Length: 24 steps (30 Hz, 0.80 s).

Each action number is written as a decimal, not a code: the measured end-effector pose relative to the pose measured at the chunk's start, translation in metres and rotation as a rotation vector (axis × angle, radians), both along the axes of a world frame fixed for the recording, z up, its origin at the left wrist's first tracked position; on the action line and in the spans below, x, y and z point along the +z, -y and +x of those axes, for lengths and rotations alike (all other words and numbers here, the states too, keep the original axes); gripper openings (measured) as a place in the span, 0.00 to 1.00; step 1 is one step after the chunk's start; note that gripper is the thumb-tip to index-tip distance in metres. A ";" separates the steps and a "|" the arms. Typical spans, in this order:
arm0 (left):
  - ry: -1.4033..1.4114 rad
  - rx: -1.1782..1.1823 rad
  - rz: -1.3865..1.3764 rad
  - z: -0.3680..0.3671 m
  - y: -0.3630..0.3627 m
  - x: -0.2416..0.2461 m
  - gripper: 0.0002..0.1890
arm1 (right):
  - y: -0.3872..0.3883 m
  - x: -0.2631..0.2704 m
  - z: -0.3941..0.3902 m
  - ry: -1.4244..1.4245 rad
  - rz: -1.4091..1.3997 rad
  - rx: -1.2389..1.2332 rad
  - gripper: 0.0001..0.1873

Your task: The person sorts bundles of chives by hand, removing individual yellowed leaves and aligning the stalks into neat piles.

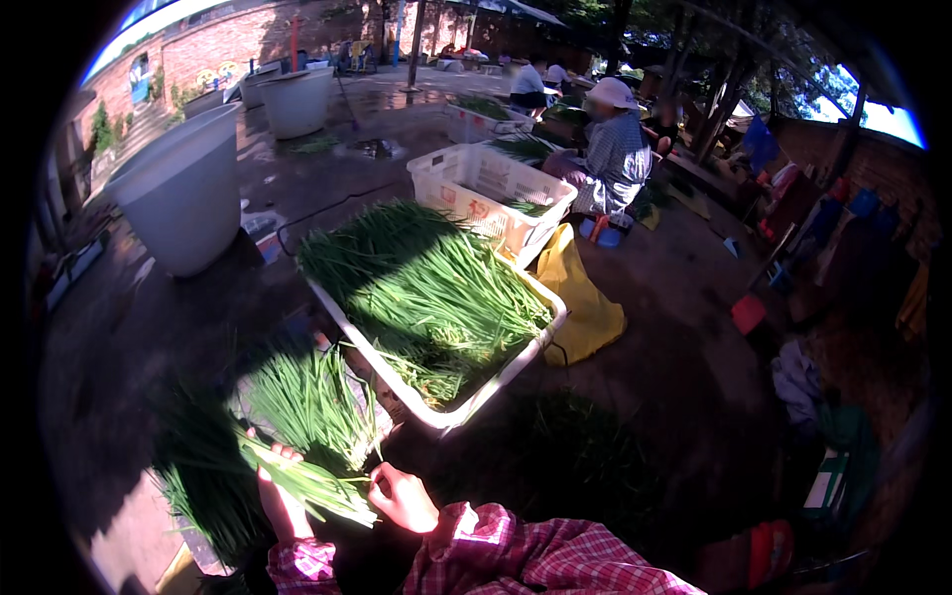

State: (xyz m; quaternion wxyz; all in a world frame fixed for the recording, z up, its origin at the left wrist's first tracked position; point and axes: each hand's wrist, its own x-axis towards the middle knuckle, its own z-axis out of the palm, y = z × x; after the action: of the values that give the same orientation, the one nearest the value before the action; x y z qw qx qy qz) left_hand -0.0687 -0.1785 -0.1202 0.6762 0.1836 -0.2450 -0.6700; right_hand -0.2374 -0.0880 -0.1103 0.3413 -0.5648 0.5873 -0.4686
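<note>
My left hand (281,482) grips a bunch of long flat green leaves, apparently garlic chives (316,487), with the pale stem ends towards the right. At those ends, my right hand (404,497) has thumb and forefinger pinched on a thin stalk beside the bunch. Just beyond lies a pile of loose chives (309,405), its pale ends also facing right. More chives (208,498) lie to the left, largely in shadow. Ahead stands a white plastic crate (439,420) heaped with chives (446,286).
Behind the full crate is another white crate (476,201) with some greens inside. A yellow sack (576,297) leans beside them. Large pale tubs (182,197) stand at left. A person in a hat (617,149) sits beyond the crates; others sit farther back. Trimmings (580,439) litter the shaded floor.
</note>
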 end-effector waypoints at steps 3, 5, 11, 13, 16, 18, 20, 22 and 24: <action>-0.073 0.005 0.010 -0.002 -0.003 0.002 0.22 | -0.001 0.004 -0.002 0.073 0.029 -0.055 0.08; -0.062 -0.037 -0.011 0.000 -0.001 0.004 0.22 | 0.000 0.004 -0.002 0.054 -0.016 -0.052 0.09; -0.005 -0.021 0.044 -0.009 -0.006 0.005 0.19 | -0.001 -0.015 -0.007 -0.073 -0.058 -0.003 0.10; -0.015 -0.013 0.027 -0.003 -0.003 0.000 0.19 | -0.001 -0.015 -0.006 -0.043 -0.004 -0.001 0.10; 0.008 0.049 0.075 -0.003 -0.004 0.002 0.21 | 0.001 -0.029 -0.010 0.184 0.130 0.074 0.06; 0.000 0.081 0.066 -0.008 -0.008 0.013 0.20 | 0.003 -0.038 -0.012 0.471 0.124 0.114 0.04; -0.038 0.091 0.027 -0.007 -0.003 0.009 0.19 | 0.003 -0.037 -0.015 0.661 0.117 0.156 0.04; -0.056 0.089 0.067 -0.004 -0.003 0.009 0.18 | 0.001 -0.035 -0.015 0.798 0.089 0.204 0.04; -0.117 0.044 0.034 0.003 0.002 0.006 0.15 | -0.003 -0.029 -0.015 0.796 0.075 0.251 0.04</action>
State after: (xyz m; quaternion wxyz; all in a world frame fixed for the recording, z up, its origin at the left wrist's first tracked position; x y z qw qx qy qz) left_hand -0.0659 -0.1810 -0.1141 0.7006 0.1609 -0.1898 -0.6687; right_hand -0.2529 -0.0851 -0.1394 0.6164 -0.3940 0.3528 -0.5834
